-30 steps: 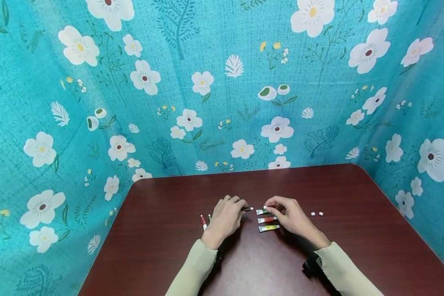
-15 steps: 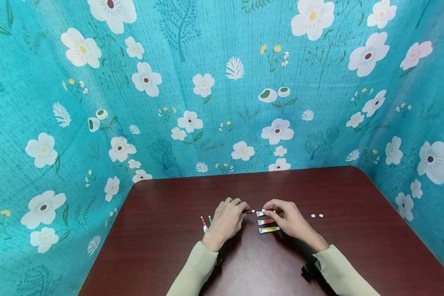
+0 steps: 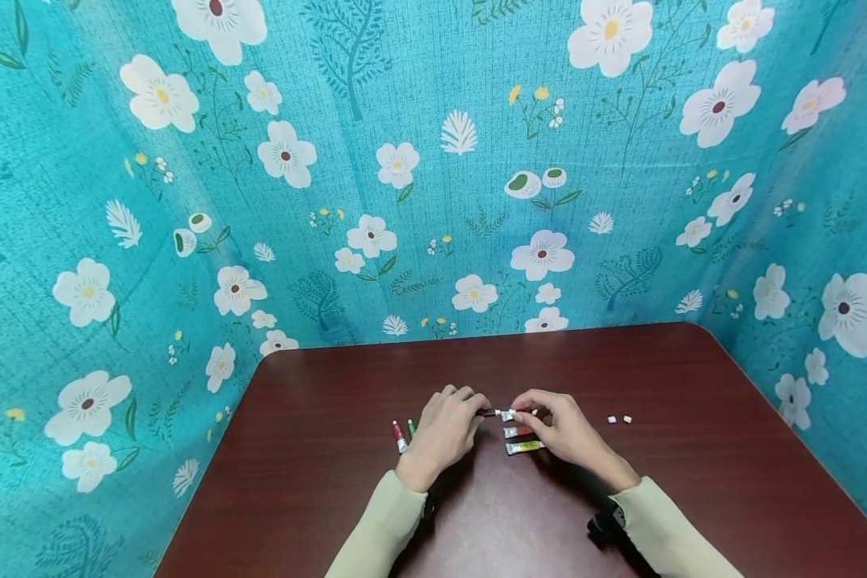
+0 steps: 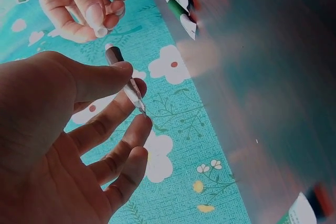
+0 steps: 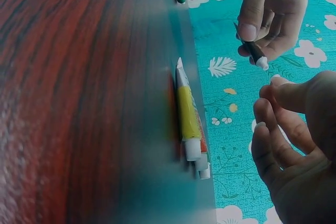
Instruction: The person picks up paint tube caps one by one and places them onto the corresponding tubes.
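My left hand (image 3: 441, 433) pinches a small dark paint tube (image 4: 113, 54) between thumb and fingers, its white nozzle pointing at the other hand. Facing it, my right hand (image 3: 567, 429) holds a tiny white cap (image 4: 100, 32) at the tips of thumb and index finger. A short gap separates cap and nozzle. Below the right hand lie a yellow paint tube (image 3: 524, 447) and an orange-red paint tube (image 3: 518, 432); a green one there is mostly hidden by the fingers. Beside the left hand are a dark red tube (image 3: 399, 435) and a partly covered green tube (image 3: 412, 426).
Two loose white caps (image 3: 619, 419) lie on the dark red-brown table (image 3: 318, 498), to the right of the right hand. Behind the table's far edge hangs a turquoise flowered cloth (image 3: 433, 209).
My right hand has shifted slightly left with the cap, so the gap to the dark tube's nozzle has narrowed. The left hand has hardly moved.
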Action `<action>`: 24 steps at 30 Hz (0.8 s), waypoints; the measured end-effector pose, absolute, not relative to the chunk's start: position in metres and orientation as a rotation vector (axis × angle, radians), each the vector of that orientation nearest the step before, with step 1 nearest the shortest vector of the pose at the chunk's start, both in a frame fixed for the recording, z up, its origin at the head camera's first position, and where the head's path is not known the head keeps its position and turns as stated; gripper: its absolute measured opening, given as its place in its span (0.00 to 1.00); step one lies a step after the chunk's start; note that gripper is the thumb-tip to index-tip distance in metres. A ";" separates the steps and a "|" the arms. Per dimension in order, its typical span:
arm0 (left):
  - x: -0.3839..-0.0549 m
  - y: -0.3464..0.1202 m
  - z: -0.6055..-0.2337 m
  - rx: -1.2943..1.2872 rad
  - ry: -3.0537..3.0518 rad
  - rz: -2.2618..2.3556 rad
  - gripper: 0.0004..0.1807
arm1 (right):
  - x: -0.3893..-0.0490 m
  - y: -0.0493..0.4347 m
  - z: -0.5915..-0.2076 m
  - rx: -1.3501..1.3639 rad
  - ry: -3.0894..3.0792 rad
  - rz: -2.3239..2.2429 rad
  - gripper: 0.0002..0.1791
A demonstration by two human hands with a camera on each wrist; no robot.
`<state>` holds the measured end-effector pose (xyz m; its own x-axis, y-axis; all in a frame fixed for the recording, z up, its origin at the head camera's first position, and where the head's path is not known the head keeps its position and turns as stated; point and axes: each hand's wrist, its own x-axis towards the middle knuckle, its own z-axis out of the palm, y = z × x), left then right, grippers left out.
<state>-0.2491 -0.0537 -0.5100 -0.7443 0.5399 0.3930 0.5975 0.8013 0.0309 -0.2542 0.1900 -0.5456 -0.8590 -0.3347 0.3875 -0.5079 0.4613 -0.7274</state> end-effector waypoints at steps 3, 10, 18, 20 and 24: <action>-0.248 -0.053 -0.510 -0.873 -2.620 -0.233 0.07 | -0.254 0.189 -0.546 0.740 -2.518 1.353 0.05; -0.247 -0.052 -0.510 -0.884 -2.613 -0.242 0.07 | -0.253 0.188 -0.545 0.762 -2.516 1.363 0.05; -0.247 -0.051 -0.510 -0.895 -2.597 -0.233 0.06 | -0.252 0.187 -0.545 0.777 -2.515 1.362 0.05; -0.247 -0.051 -0.509 -0.900 -2.595 -0.225 0.06 | -0.251 0.187 -0.545 0.776 -2.512 1.359 0.06; -0.245 -0.050 -0.508 -0.905 -2.598 -0.217 0.06 | -0.251 0.186 -0.547 0.776 -2.505 1.359 0.07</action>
<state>-0.2453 -0.0501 -0.5077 -0.7209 0.5657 0.4003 0.6242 0.7810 0.0205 -0.2508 0.1860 -0.5470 -0.8456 -0.3562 0.3976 -0.5275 0.4433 -0.7247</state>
